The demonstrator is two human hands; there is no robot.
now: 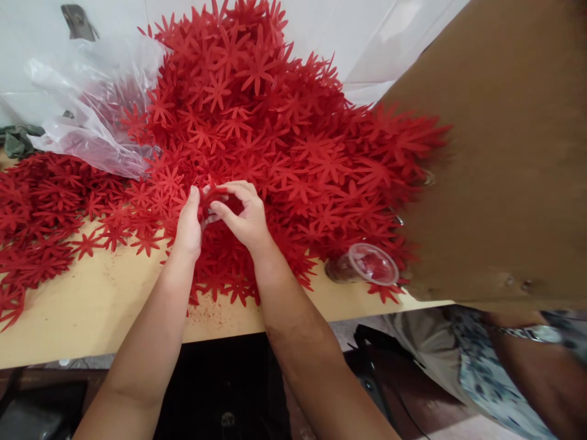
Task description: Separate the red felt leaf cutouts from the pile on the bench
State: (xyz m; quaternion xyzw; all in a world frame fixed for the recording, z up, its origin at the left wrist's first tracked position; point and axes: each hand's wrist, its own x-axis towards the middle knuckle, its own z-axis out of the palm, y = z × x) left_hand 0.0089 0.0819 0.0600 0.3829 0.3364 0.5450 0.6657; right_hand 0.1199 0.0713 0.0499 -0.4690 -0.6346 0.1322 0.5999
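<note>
A large heap of red flower-shaped pieces (257,122) with narrow petals covers much of the pale yellow table (92,311). At the heap's near side, my left hand (190,223) and my right hand (243,214) meet around a small red piece (213,197). The left fingers are curled behind it and partly hidden. On the right, my thumb and fingers close on its edge. Whether it is one piece or a few stacked together cannot be made out. Small red crumbs lie on the table between my forearms.
A clear plastic bag (101,116) lies at the back left. Near the right front edge, a clear plastic cup (373,264) is tilted. A large brown board (499,159) stands at the right, with a seated person's arm (527,360) beyond it.
</note>
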